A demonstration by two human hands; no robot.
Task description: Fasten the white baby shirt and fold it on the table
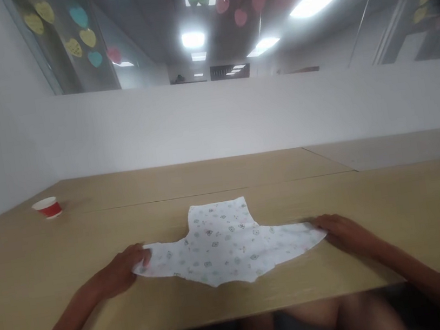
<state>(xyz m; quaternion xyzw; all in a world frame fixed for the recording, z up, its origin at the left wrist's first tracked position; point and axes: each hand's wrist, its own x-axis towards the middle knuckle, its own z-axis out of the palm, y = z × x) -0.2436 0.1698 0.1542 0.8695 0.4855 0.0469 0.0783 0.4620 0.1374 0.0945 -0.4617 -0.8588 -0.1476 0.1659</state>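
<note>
A white long-sleeved baby shirt [223, 244] with small printed figures lies spread flat on the table in front of me. Its body points away from me, and the neck end faces my side. My left hand [130, 265] grips the end of the sleeve on the left, thumb on top of the cloth. On the other side, my right hand [329, 226] has the opposite sleeve end between its fingers. Both sleeves are stretched out sideways. The fingertips under the cloth are partly hidden.
The wooden table [391, 190] has thin seams across it. A red and white paper cup [48, 207] stands at the far left. Behind the table rises a white wall [213, 119] with a glass pane above, dotted with heart-shaped notes [79, 16]. My legs show below the near edge.
</note>
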